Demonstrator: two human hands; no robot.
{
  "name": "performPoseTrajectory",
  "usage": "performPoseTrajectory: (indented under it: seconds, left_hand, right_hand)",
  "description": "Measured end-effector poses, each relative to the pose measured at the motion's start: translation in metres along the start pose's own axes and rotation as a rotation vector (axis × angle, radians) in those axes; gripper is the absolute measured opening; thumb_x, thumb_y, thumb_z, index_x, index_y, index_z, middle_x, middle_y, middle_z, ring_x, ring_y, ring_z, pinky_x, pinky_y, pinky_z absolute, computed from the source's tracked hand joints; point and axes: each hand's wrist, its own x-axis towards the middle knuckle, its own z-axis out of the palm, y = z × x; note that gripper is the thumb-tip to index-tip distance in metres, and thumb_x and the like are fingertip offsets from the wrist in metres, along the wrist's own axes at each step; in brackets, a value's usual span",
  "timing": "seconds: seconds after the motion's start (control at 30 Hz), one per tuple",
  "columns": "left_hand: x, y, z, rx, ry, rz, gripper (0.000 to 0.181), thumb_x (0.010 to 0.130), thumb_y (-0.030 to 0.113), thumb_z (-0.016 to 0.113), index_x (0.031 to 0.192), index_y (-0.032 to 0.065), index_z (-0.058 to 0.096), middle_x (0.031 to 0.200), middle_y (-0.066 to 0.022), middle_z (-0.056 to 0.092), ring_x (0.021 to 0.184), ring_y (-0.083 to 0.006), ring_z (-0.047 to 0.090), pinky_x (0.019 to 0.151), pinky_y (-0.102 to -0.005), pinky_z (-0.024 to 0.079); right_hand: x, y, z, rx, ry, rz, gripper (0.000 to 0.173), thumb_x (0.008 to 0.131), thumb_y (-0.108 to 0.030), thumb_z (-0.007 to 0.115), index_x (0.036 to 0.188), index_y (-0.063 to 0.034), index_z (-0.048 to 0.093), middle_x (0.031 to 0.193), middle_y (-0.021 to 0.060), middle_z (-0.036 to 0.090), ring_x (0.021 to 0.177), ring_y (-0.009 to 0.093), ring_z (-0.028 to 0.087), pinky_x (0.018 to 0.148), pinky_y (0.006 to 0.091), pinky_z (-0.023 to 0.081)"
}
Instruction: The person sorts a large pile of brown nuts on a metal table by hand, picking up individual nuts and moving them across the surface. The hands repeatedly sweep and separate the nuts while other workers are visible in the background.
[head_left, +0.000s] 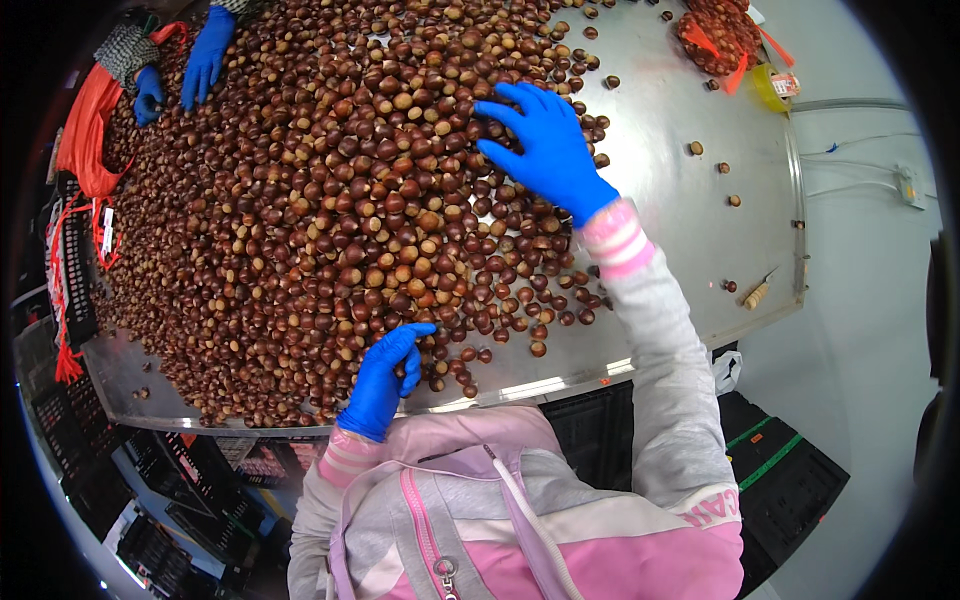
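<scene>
A broad heap of brown chestnuts (352, 225) covers much of a metal-topped table (667, 217). My right hand (547, 146), in a blue glove, reaches over the heap's right side with its fingers spread and nothing visible in them. Down at the near edge of the pile is my left hand (384, 375), also gloved in blue. Its fingers are bent, with the forefinger stretched to the right beside the chestnuts and a gap above the thumb. No chestnut shows in its grasp, though the palm is partly hidden.
A co-worker's gloved hands (206, 64) are at the far left, near an orange-red mesh bag (90, 142). A filled mesh bag (718, 34), a tape roll (766, 86) and a wooden-handled knife (757, 294) lie on the right. Black crates (784, 472) stand below.
</scene>
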Motion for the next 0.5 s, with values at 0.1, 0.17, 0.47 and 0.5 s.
performPoseTrajectory:
  seconds: [0.1,0.17,0.47,0.5]
  left_hand:
    - [-0.001,0.001,0.002,0.014,0.011,-0.004,0.037,0.103,0.03,0.049,0.124,0.0041,0.064,0.068,0.0037,0.046,0.053,-0.006,0.037,0.047,-0.0212,0.027]
    - [-0.001,0.002,0.001,0.011,0.02,-0.006,0.036,0.103,0.03,0.049,0.124,0.0049,0.064,0.068,0.0039,0.046,0.053,-0.0059,0.037,0.047,-0.0211,0.027]
    - [0.004,-0.005,-0.002,0.049,-0.002,0.018,0.036,0.103,0.03,0.047,0.124,0.0064,0.065,0.068,0.0042,0.047,0.052,-0.0057,0.038,0.046,-0.0212,0.026]
    - [0.004,-0.005,-0.002,0.053,-0.008,0.029,0.036,0.103,0.03,0.047,0.124,0.0066,0.065,0.068,0.0041,0.047,0.052,-0.0056,0.038,0.046,-0.0212,0.026]
  right_hand:
    - [0.013,0.01,0.037,-0.084,0.006,0.012,0.046,0.091,-0.05,0.061,0.129,-0.0251,0.062,0.144,0.0101,0.048,0.137,0.036,0.038,0.112,0.0546,0.029]
    - [0.002,0.001,0.048,-0.149,-0.011,-0.017,0.046,0.091,-0.051,0.061,0.127,-0.0238,0.063,0.143,0.0098,0.049,0.137,0.036,0.037,0.11,0.0548,0.031]
    - [-0.049,-0.016,0.014,-0.128,-0.306,-0.053,0.063,0.097,-0.058,0.046,0.151,-0.0263,0.038,0.147,0.0105,0.046,0.136,0.036,0.04,0.111,0.0537,0.031]
    - [-0.054,-0.018,0.012,-0.15,-0.313,-0.051,0.064,0.097,-0.058,0.046,0.152,-0.0258,0.036,0.148,0.0107,0.045,0.138,0.036,0.039,0.112,0.0541,0.029]
